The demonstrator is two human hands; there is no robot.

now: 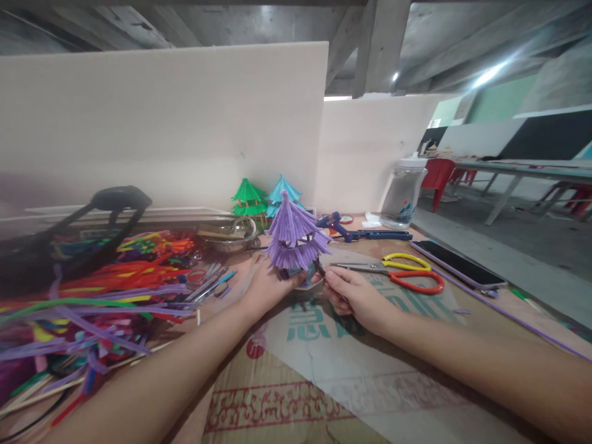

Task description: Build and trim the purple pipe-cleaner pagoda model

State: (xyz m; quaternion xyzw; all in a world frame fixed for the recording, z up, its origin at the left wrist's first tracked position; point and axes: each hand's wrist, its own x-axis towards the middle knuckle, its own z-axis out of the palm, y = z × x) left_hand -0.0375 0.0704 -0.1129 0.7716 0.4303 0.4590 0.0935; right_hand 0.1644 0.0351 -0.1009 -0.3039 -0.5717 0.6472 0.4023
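Observation:
A purple pipe-cleaner tree (296, 228) with two tiers stands upright at the centre, near my left hand (272, 287). That hand reaches behind the tree's lower part, and its fingers are mostly hidden. My right hand (354, 296) is closed, with thumb and forefinger pinching a thin dark piece at the tree's lower right. Just right of the tree lie scissors (414, 273) with yellow and red handles. Behind it are a green tree (250, 198) and a light blue tree (283, 191).
Colourful pipe cleaners (134, 277) are heaped at the left, beside a glass bowl (229, 240). A blue glue gun (340, 227), water bottle (403, 194) and phone (457, 264) are at the back and right. White panels (161, 129) rise behind the table.

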